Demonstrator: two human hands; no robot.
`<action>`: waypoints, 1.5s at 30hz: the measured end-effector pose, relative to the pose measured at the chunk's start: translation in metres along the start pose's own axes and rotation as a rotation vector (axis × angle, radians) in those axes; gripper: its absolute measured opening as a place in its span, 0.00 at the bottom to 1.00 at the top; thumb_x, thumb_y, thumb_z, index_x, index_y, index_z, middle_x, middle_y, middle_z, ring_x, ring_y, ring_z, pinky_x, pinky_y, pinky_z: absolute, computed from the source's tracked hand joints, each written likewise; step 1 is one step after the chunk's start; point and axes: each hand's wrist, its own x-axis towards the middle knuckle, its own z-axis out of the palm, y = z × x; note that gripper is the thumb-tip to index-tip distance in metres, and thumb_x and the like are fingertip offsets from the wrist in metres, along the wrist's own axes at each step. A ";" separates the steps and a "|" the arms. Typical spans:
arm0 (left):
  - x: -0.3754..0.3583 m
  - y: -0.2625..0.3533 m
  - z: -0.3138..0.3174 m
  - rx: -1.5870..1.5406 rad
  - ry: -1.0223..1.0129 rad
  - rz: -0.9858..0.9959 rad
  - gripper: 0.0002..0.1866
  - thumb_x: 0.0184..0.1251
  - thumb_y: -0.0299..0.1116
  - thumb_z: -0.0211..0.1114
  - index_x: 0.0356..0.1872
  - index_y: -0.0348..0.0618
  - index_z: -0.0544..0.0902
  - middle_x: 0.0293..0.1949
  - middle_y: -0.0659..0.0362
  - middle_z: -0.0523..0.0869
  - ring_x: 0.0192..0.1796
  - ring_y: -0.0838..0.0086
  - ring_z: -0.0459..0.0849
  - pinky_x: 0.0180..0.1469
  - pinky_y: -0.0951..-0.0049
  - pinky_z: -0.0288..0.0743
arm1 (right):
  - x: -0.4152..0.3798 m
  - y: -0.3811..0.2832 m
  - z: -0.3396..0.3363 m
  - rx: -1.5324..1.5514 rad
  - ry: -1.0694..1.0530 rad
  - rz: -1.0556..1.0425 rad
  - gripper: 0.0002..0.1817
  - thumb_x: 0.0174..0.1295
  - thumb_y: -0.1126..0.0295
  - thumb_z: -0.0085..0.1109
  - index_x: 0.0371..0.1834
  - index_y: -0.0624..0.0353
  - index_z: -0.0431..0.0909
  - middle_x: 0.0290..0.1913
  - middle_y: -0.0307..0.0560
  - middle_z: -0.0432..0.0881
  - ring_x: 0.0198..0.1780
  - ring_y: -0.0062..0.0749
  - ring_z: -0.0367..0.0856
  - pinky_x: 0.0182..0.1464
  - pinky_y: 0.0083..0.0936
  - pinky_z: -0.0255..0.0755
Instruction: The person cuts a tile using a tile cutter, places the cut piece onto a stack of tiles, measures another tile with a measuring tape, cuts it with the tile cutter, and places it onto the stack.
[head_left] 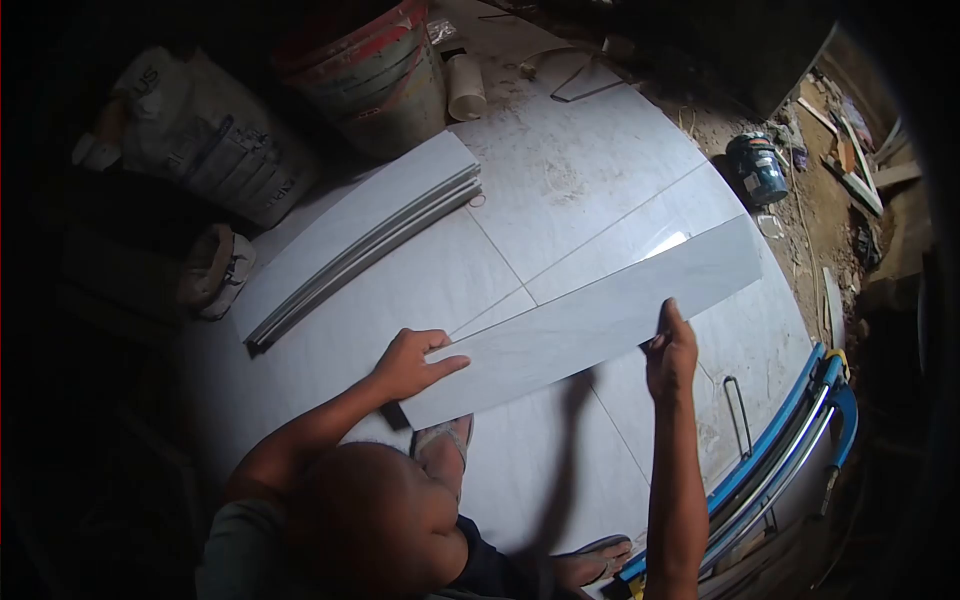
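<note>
A long, narrow pale grey tile strip (590, 320) is held up in front of me, slanting from lower left to upper right. My left hand (415, 362) grips its left end, thumb on the near face and fingers over the top edge. On the lower edge, right of the middle, my right hand (672, 350) has its thumb against the face and the fingers tucked behind, mostly hidden. Beyond my left hand, a stack of similar tile strips (360, 225) lies on the tiled floor (560, 180).
A blue tile cutter (770, 440) with metal rails lies at right. Behind the stack stand stained buckets (385, 85), a white pipe piece (466, 88) and a large sack (215, 135). A dark paint can (757, 170) sits by debris at far right. My sandalled feet are below.
</note>
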 end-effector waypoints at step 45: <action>0.051 -0.070 -0.223 0.886 0.359 -0.120 0.57 0.34 0.48 0.89 0.71 0.38 0.73 0.55 0.50 0.78 0.61 0.55 0.78 0.64 0.58 0.75 | -0.053 0.161 0.030 -1.486 -0.817 -0.690 0.30 0.73 0.54 0.57 0.72 0.58 0.71 0.80 0.63 0.61 0.81 0.53 0.59 0.83 0.48 0.49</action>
